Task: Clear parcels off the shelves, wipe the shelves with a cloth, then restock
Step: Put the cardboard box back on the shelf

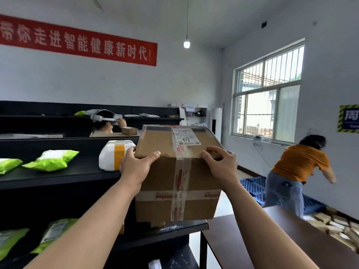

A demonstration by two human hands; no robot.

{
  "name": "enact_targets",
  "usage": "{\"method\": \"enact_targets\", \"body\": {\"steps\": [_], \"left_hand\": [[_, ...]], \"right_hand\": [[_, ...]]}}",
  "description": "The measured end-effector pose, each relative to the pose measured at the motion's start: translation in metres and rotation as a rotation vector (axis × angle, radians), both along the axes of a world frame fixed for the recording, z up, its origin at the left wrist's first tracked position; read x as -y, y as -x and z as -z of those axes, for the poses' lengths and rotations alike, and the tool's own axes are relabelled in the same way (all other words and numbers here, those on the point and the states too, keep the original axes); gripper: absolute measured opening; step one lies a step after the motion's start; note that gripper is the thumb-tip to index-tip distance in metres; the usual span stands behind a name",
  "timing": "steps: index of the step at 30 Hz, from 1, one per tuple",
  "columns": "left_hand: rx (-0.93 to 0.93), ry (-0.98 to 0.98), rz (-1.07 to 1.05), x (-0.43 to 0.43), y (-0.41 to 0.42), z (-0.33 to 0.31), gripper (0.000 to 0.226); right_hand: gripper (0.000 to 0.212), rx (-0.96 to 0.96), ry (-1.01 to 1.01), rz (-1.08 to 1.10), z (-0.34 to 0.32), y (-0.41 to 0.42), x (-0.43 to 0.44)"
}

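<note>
The black upper shelf [58, 177] carries two green mailer bags [51, 160] lying flat toward its left, and a white parcel [114, 155] banded with yellow tape near its right end. On the lower shelf [184, 227] more green bags [56, 235] lie at the left, and a taped cardboard box [174, 181] stands at the right end — its top rising past the upper shelf. Just beside the rack stands a brown table [272, 239]. On the floor [246, 175] lie a blue plastic pallet [254, 187] and a heap of small cartons [340, 228]

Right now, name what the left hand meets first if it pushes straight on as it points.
The cardboard box, which the left hand grips; the white parcel probably lies beside that line.
</note>
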State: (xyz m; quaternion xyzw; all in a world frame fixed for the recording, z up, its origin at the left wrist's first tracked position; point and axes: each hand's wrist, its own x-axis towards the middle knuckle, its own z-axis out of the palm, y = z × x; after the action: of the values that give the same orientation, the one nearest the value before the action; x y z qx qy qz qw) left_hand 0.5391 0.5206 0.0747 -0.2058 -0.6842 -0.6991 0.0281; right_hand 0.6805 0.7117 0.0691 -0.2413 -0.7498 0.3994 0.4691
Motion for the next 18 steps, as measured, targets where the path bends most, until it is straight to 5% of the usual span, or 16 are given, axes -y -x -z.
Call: {"method": "enact_targets", "body": {"steps": [18], "left_hand": [[-0.088, -0.066, -0.157, -0.06, 0.054, -0.058, 0.081]], "right_hand": [[0.03, -0.064, -0.067, -0.163, -0.058, 0.088, -0.077]]}}
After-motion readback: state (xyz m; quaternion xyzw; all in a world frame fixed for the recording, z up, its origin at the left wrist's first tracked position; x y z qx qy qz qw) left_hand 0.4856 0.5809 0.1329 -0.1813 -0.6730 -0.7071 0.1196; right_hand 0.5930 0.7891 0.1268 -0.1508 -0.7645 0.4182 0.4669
